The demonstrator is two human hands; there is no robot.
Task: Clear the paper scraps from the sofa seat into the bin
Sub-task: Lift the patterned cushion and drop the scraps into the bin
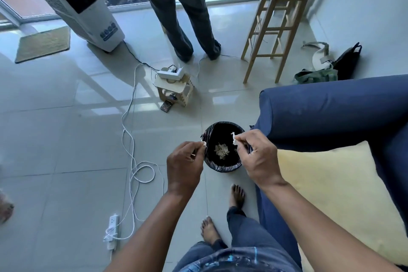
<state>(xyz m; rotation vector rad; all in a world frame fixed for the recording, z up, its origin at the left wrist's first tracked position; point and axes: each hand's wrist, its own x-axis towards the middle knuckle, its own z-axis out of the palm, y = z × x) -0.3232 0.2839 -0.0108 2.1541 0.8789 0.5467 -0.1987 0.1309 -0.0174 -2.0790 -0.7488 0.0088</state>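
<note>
From where I watch, the paper scraps [221, 150] already dropped lie in a pale heap at the bottom of the bin [223, 166], a small round tub lined with a black bag, standing on the tiled floor [66, 139] just off the sofa's [331, 112] front corner. Two more bits are in my hands above it. My right hand [258, 157] sits over the bin's rim at about three o'clock, its fingers [242, 139] pinched narrow on a white scrap [233, 138] that hangs over the opening. My left hand [184, 165] is at the rim's nine o'clock, fingers curled and pinching a smaller white scrap [203, 143] right at the bag's edge.

The sofa is blue, its arm at two o'clock from the bin, and a yellow cushion [335, 194] lies on the seat at four o'clock. I can make out no scraps on the part of the seat that shows. My bare feet [237, 196] stand at six o'clock from the bin.

Farther out, a white cable [132, 157] loops across the floor at nine o'clock, running to a power strip [112, 232] at seven. A small wooden stool [174, 88] carrying a white plug block stands at eleven o'clock, a tall wooden stool [278, 28] at one, and another person's legs [189, 17] at twelve beside a white air cooler [72, 4].
</note>
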